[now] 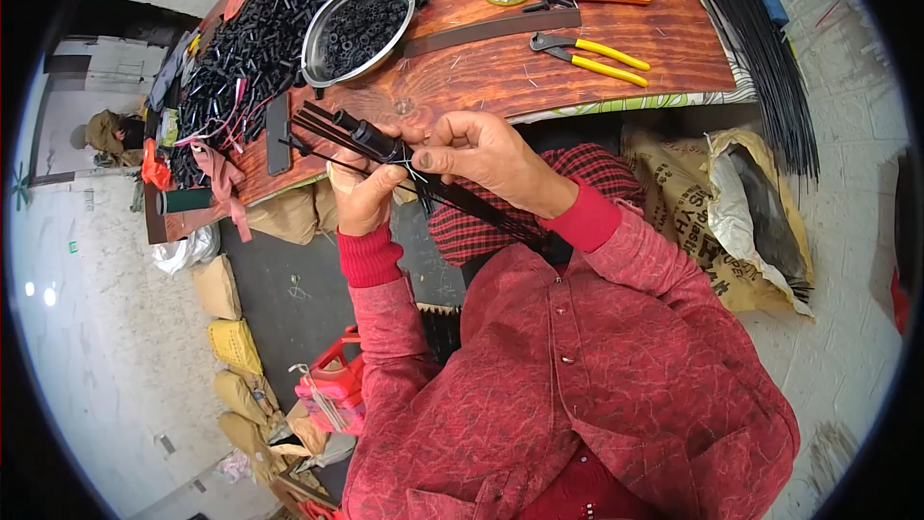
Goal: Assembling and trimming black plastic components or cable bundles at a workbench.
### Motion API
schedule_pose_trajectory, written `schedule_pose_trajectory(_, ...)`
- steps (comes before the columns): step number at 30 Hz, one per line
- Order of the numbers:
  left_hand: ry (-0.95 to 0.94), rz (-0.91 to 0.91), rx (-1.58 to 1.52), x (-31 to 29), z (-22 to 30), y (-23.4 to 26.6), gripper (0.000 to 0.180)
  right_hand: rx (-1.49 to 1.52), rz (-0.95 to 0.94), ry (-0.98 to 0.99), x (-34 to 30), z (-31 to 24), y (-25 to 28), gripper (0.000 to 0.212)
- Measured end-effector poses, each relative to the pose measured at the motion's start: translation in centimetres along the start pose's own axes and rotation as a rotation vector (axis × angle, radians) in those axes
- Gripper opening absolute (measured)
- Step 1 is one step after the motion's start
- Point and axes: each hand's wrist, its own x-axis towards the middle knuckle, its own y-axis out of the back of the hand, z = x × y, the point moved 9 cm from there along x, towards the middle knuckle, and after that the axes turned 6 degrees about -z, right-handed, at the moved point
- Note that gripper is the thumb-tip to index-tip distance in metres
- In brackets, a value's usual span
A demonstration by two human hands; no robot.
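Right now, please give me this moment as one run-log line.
left hand: grips long thin black rods | right hand: fingers at same rods | yellow-handled pliers: on brown wood-grain table

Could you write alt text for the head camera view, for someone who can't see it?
A person's left grip holds thin black rods and a black cylindrical part, with the right grip close beside them. Beyond, yellow-handled pliers and a metal bowl of small black parts sit on a wood-grain table.

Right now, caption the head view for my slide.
Left hand holding black rods, right hand close against them, by a wooden table with pliers and a bowl of black parts.
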Motion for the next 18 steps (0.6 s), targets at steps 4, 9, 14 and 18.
schedule_pose_trajectory(4,-0.031,-0.045,-0.014,0.1,0.3,-0.4,0.045,0.044,-0.055,-0.027,0.4,0.3,-0.1,0.021)
schedule_pose_trajectory(9,-0.024,-0.064,-0.011,0.2,0.6,-0.7,0.044,0.035,-0.051,-0.043,0.2,0.3,-0.3,0.023)
schedule_pose_trajectory(14,0.023,-0.062,0.118,0.2,1.3,-1.7,0.042,-0.067,0.002,-0.01,-0.1,0.4,-0.1,0.022)
schedule_pose_trajectory(18,0.149,-0.002,0.172,-0.2,0.6,-1.2,0.046,-0.066,0.008,-0.025,-0.3,0.1,0.0,0.022)
